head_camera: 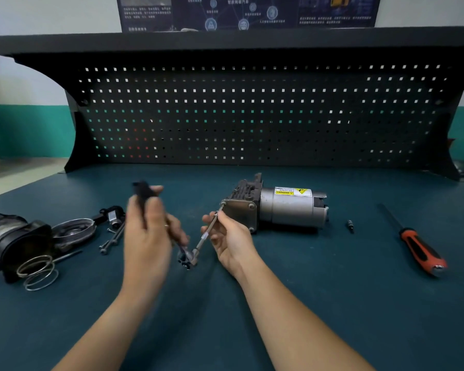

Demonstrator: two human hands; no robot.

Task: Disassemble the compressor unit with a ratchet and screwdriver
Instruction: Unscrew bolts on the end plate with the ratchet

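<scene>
left hand (145,231) grips the blurred ratchet (188,257) handle. right hand (232,236) pinches the extension bar (204,235), its tip on a bolt of the compressor (287,207), mid surface (319,290). screwdriver (418,247) lies well right; loose parts (19,242) and rings (38,271) left. pegboard (252,116) behind, teal-banded wall (24,129), poster (247,12) above.
</scene>
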